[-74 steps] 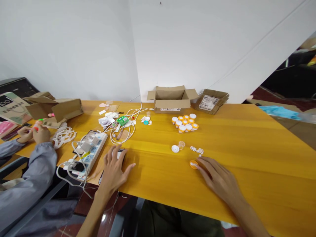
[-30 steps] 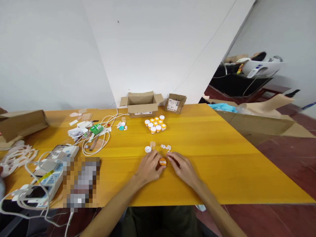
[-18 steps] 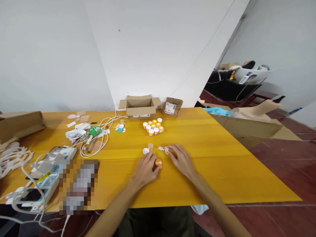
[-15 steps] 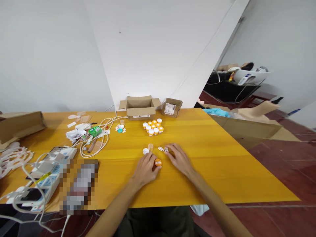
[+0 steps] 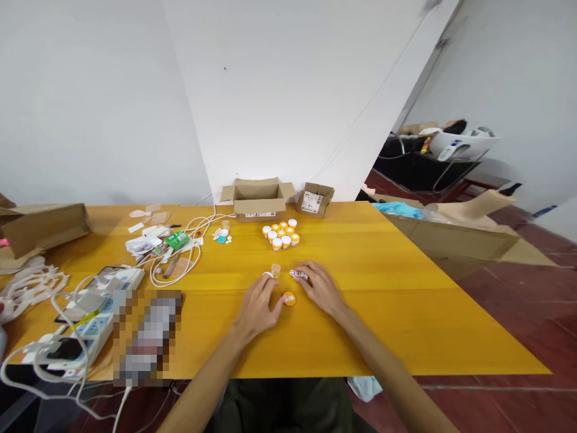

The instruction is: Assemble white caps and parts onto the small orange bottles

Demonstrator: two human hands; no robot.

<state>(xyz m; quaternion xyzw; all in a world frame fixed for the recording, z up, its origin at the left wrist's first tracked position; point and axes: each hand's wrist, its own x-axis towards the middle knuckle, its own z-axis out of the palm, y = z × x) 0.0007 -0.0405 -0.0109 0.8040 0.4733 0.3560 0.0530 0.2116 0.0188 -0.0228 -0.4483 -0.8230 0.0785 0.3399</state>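
My left hand [image 5: 258, 305] rests low over the table with thumb and fingers apart. Just right of its thumb is a small round orange container [image 5: 289, 299] with pale contents I cannot make out. Its fingertips partly cover a white round disc [image 5: 267, 275], beside a small clear cup [image 5: 276, 270]. On the right, my right hand [image 5: 321, 288] pinches the end of a small white piece with dark holes [image 5: 299, 275], lying at the table surface. Beyond both hands stands a cluster of several orange-and-white capped containers [image 5: 282, 233].
An open cardboard box [image 5: 259, 207] and a smaller box [image 5: 315, 200] stand by the wall. Leftward lie a green packet [image 5: 177, 240], white cables, small loose parts [image 5: 221, 239], a power strip [image 5: 106, 313] and a blurred-out device [image 5: 148, 337]. A large carton [image 5: 455, 240] stands right of the table.
My left hand has let go of the orange container and shifted left, over the white disc. The right fingers have closed further over the perforated white piece. The view has shifted slightly.
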